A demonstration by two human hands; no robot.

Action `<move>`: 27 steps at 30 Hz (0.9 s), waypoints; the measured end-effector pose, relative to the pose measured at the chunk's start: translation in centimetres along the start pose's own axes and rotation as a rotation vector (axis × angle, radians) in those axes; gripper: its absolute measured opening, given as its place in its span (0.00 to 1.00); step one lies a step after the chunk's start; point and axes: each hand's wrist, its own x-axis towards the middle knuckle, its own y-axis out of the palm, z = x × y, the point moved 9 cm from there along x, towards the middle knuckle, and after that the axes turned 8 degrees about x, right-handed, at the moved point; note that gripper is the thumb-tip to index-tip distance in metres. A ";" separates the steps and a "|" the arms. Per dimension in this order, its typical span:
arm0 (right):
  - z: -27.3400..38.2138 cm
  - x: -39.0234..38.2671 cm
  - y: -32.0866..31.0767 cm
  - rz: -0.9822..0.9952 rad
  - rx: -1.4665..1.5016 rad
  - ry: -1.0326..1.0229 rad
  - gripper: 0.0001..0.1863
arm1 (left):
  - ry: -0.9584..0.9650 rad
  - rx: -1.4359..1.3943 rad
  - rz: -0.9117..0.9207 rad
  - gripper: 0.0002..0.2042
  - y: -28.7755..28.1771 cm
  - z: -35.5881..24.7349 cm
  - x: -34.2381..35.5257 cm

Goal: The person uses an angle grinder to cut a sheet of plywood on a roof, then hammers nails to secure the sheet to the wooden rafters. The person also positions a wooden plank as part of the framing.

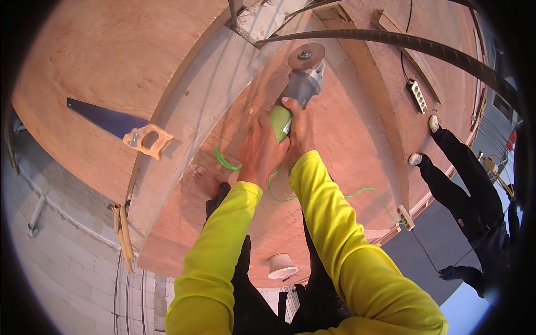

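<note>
Our left hand and right hand are both clamped around the green-and-grey angle grinder, right thumb laid over the top of the body, left wrapped about the rear. The tool sits out ahead of us, over the plywood deck, its disc foremost. Whether that disc is turning or touching anything, we can't tell from here.

To handle this well, we'd want both wrists firm, the body square behind the disc, pressure light, nothing forced or twisted. Fingers belong well back on the casing, and ours look to be there.

Now, what's in the way? A dark ribbed bar arcs just beyond the disc, so that's the one to watch. The green cord loops beside our left hand, passes under our wrists and runs right to a small socket block; we'd best keep it clear of the disc. A bare foot is planted near that loop, unprotected from sparks.

Off left, a handsaw lies flat, well apart. Over right, a power strip rests on the wood, near another person in dark clothes.
</note>
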 end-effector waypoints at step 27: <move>2.2 11.7 0.2 0.032 -0.080 0.161 0.17 | -0.017 0.031 -0.078 0.39 1.4 -3.3 8.4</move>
